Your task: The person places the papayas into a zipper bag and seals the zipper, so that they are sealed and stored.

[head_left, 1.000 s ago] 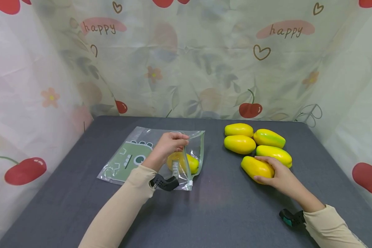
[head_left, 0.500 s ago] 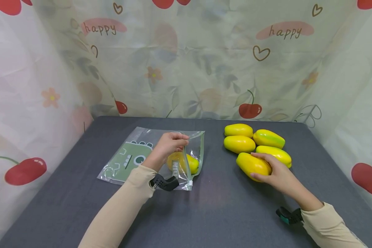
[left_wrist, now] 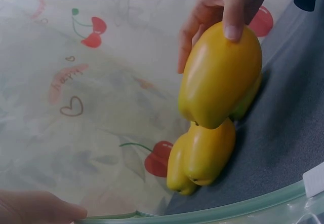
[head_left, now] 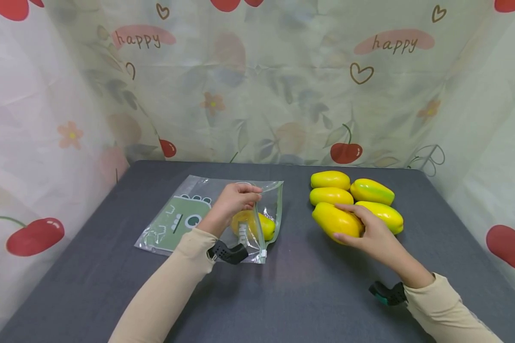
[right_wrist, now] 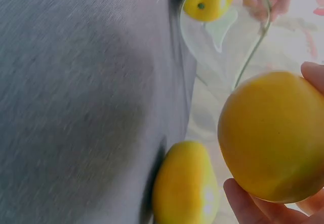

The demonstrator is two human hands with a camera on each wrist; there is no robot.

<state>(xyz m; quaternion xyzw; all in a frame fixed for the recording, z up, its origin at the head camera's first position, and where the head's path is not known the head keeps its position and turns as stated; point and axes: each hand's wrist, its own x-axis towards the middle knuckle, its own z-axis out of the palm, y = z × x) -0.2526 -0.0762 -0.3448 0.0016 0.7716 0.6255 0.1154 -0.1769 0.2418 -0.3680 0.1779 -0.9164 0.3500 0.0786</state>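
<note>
Left hand [head_left: 229, 202] pinches mouth of clear bag [head_left: 178, 226] lying on table [head_left: 309, 290], one yellow fruit [head_left: 266, 226] inside. Right hand [head_left: 377, 238] grips second fruit [head_left: 334, 221], well right of bag, apparently just off the table; four loose fruits [head_left: 331, 196] lie close by.

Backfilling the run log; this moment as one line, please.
left hand: pinches mouth of clear bag | right hand: holds yellow fruit above table | bagged fruit: one | loose fruits: four, on table
</note>
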